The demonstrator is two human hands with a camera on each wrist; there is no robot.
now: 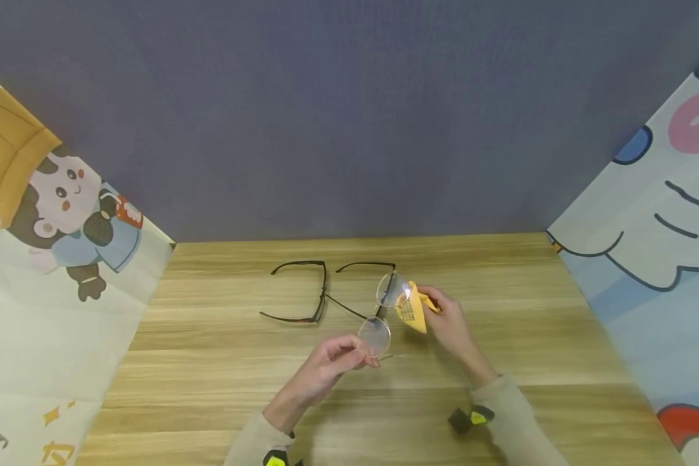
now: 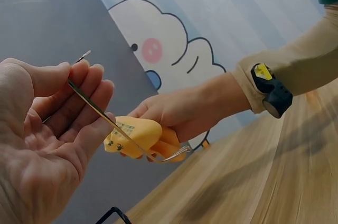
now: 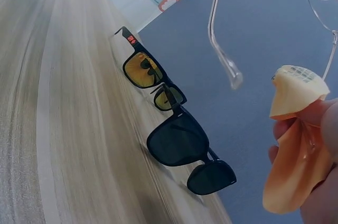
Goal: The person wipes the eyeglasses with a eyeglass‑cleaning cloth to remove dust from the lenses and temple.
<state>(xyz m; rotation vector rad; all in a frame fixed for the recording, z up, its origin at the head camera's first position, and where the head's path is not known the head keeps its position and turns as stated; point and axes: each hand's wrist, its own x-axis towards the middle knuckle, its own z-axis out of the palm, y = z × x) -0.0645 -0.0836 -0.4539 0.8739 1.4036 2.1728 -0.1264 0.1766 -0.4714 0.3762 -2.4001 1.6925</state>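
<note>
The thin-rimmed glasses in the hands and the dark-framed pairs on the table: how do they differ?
The thin-rimmed glasses have clear lenses and a fine metal frame; the dark-framed pairs have thick black frames and tinted lenses. The first is held up by the left hand while the right hand presses an orange cloth on it; the others rest on the table. All have open temples.

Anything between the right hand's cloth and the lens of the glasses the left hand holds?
Nothing visible. The right hand presses the yellow cloth straight onto a lens of the wire-rim glasses, which the left hand pinches. The dark glasses lie behind on the table.
</note>
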